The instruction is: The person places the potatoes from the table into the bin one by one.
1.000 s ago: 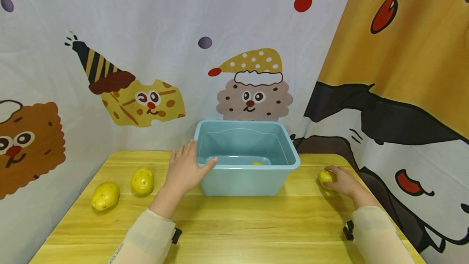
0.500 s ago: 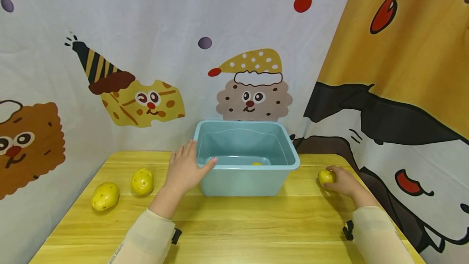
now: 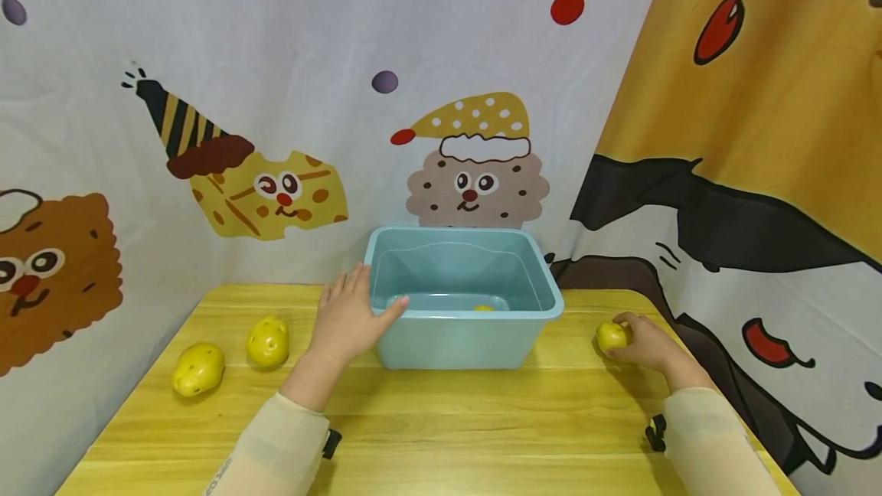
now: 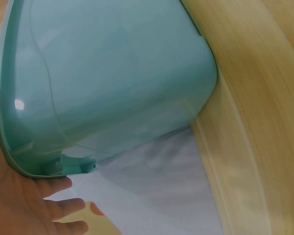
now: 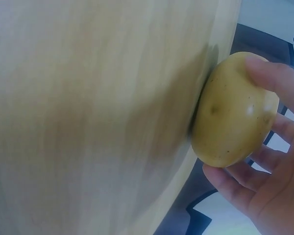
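Yellow potato (image 3: pixel 611 337), right of upright blue bin (image 3: pixel 457 343)

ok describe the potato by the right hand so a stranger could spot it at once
Find the blue tub standing on the wooden table. To its right, near the table's edge, the right hand grips a yellow potato. That grip sets it apart: the two potatoes left of the tub lie untouched.

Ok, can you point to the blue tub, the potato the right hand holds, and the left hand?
Blue tub (image 3: pixel 455 344), head view, on its front wall.
Held potato (image 5: pixel 232 112), right wrist view, on its side.
Left hand (image 3: pixel 347 320), head view, on its back.
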`<state>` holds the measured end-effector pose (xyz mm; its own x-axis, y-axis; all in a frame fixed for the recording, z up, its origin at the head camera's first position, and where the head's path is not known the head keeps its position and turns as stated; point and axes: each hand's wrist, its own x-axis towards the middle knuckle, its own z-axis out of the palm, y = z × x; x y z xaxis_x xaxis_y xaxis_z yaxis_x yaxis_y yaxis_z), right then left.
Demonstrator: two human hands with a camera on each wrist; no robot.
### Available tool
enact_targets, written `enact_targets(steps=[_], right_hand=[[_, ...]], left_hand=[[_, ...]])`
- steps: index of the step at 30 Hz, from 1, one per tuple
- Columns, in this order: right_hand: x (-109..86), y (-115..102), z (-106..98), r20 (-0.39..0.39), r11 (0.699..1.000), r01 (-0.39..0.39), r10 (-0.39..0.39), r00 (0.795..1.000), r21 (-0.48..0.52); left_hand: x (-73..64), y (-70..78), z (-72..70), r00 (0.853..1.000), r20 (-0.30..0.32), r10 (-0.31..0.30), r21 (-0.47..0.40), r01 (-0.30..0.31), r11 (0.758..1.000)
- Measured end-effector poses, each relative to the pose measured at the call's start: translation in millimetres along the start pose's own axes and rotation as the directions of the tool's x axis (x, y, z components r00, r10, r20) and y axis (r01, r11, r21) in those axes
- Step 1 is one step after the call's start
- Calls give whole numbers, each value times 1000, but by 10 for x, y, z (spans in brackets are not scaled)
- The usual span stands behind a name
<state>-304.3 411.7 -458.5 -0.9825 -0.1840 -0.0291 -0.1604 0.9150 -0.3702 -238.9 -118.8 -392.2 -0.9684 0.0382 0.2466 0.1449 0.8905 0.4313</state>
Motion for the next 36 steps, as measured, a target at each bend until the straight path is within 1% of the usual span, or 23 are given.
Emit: enact_targets(steps=[6, 13, 30, 36], right_hand=[[-4, 20, 23, -1, 1000, -7, 7, 1000, 4], [-27, 9, 12, 8, 1000, 2, -2, 1000, 8], [-156, -144, -87, 13, 999, 28, -28, 1000, 27], [-210, -229, -146, 14, 999, 32, -32, 999, 35]], left_hand=[[-5, -3, 8, 1000, 3, 1, -10, -1, 1000], [-7, -7, 8, 1000, 10, -3, 0, 3, 1000], [8, -22, 26, 1000, -4, 8, -5, -8, 1000], [11, -21, 26, 1000, -6, 11, -4, -11, 1000]])
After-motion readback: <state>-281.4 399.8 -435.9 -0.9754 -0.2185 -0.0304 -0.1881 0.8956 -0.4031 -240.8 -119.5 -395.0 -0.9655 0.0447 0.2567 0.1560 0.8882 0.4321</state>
